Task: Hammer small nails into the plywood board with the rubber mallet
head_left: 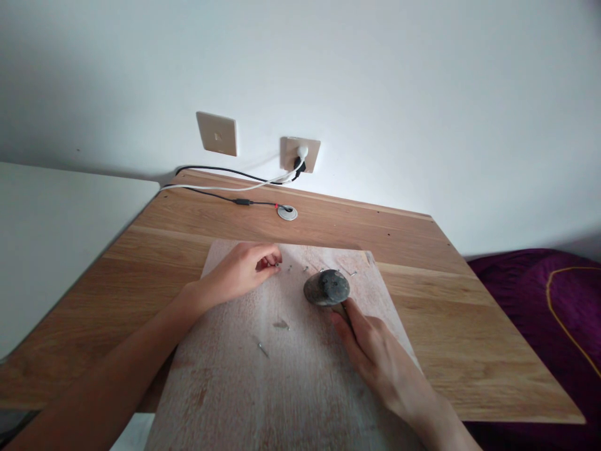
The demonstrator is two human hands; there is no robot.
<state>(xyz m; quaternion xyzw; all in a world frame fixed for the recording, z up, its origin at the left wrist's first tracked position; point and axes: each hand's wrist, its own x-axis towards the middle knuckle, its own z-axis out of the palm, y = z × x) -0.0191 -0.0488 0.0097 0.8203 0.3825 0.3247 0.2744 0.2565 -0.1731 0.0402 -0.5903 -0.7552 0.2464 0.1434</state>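
Note:
A pale whitewashed board (291,376) lies on a wooden desk (446,300). My left hand (244,269) rests on the board's far left part, fingers pinched on a small nail (277,266). My right hand (370,347) is closed round the handle of a hammer, whose dark round head (327,287) hangs just above the board. Several small nails (305,269) stand or lie along the board's far edge, and two more (263,348) lie loose in the middle.
A wall socket (299,154) with a white plug and black and white cables sits behind the desk, beside a blank plate (216,133). A metal cable grommet (287,212) is set into the desk. A purple bedcover (539,300) lies to the right, and a white surface (56,232) to the left.

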